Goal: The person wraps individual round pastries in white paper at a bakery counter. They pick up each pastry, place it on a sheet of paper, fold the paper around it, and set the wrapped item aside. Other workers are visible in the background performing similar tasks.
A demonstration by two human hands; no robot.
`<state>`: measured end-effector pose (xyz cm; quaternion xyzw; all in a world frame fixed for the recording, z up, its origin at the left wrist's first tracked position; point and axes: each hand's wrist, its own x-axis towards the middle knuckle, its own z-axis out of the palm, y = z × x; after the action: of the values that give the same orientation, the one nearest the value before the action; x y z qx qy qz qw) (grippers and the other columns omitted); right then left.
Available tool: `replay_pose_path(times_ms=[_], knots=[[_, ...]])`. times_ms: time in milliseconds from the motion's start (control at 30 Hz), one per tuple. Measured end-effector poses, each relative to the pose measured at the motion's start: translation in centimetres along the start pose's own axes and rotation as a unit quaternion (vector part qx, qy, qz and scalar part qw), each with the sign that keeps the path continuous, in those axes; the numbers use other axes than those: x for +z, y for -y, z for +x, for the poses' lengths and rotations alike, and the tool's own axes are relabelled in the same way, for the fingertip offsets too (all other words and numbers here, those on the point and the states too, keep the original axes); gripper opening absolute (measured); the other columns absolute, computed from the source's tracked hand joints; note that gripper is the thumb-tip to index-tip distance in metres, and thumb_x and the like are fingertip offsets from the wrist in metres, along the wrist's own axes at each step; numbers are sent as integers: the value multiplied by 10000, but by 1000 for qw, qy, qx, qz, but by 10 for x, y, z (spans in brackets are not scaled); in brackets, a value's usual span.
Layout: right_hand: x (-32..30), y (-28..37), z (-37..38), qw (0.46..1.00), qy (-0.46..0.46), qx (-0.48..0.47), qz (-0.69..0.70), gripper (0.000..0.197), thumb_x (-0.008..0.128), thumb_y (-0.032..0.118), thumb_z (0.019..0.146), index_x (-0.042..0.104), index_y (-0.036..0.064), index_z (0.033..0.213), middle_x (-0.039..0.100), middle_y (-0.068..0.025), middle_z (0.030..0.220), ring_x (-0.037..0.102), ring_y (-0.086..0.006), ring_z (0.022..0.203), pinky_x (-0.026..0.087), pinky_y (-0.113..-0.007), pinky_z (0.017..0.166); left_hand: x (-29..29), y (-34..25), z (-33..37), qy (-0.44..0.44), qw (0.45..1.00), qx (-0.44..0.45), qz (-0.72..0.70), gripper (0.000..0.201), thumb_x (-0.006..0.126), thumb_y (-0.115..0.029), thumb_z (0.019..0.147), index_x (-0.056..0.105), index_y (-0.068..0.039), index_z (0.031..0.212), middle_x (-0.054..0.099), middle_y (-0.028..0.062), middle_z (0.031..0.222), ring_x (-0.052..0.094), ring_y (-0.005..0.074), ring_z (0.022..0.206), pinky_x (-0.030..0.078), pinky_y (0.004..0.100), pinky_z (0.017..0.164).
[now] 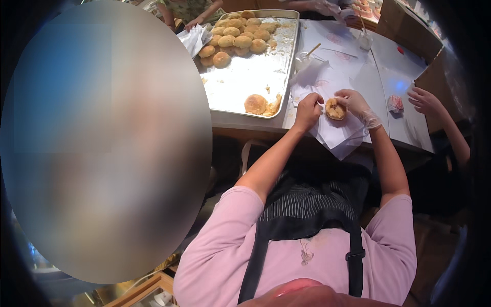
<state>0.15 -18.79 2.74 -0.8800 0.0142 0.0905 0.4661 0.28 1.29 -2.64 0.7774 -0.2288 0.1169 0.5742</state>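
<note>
A round, browned pastry (335, 110) with a broken-looking face sits over white paper sheets (338, 138) at the table's near edge. My right hand (356, 105), in a clear plastic glove, grips this pastry from its right side. Just left of it, my bare left hand (308, 110) is closed above the sheets, thumb and fingers pressed together. Whatever its fingers pinch is too small to make out. Another round pastry (255, 104) lies in the near right corner of the large metal tray (230, 84), beside crumbs and broken pieces.
Many more pastries (242, 43) are heaped at the tray's far end. Behind the sheets is a clear container (304, 60) with a stick in it. Co-workers' hands show at the far side and right, one hand (426, 101) near a small pink-and-white packet (395, 104). Cardboard boxes (409, 25) stand at right.
</note>
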Motion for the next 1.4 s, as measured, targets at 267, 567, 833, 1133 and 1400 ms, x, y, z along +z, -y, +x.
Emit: replay_pose_path(times_ms=[267, 567, 833, 1133, 1400], knots=[[30, 1, -47, 950, -76, -233, -196, 797, 805, 188, 671, 446, 94, 1378, 479, -156, 1355, 459, -331, 1250, 401, -382, 1036, -13, -21, -19, 3, 1000, -25, -13, 176, 537, -6, 834, 639, -5, 978, 653, 123, 925, 649, 239, 794, 515, 321, 727], [26, -11, -49, 949, -97, -242, -179, 660, 749, 135, 696, 510, 86, 1309, 513, -120, 1330, 500, -330, 1199, 426, -373, 1004, -40, -46, -46, 241, 958, 131, 78, 492, 783, -145, 698, 621, -84, 1159, 574, 113, 1213, 548, 291, 1131, 422, 401, 963], [8, -17, -88, 946, -195, -243, -89, 461, 640, 63, 805, 570, 74, 1260, 532, -124, 1324, 507, -304, 1209, 411, -360, 1018, -28, -39, -49, 223, 960, 155, 67, 182, 754, -90, 740, 694, -105, 911, 647, 68, 1067, 612, 255, 1011, 462, 387, 902], [8, -8, -104, 895, -279, -324, -131, 344, 621, 128, 856, 609, 63, 1193, 588, -109, 1235, 534, -303, 1162, 423, -401, 991, -13, -62, 3, 115, 986, 111, 40, 119, 729, -85, 791, 673, -29, 880, 665, 112, 1035, 655, 273, 896, 524, 346, 763], [32, -2, -92, 850, -254, -339, -312, 563, 700, 50, 699, 567, 53, 1245, 592, -99, 1225, 545, -296, 1143, 427, -407, 929, 15, -24, 50, 146, 986, 26, 74, 197, 712, -184, 748, 712, -29, 871, 688, 150, 790, 672, 256, 701, 520, 337, 670]])
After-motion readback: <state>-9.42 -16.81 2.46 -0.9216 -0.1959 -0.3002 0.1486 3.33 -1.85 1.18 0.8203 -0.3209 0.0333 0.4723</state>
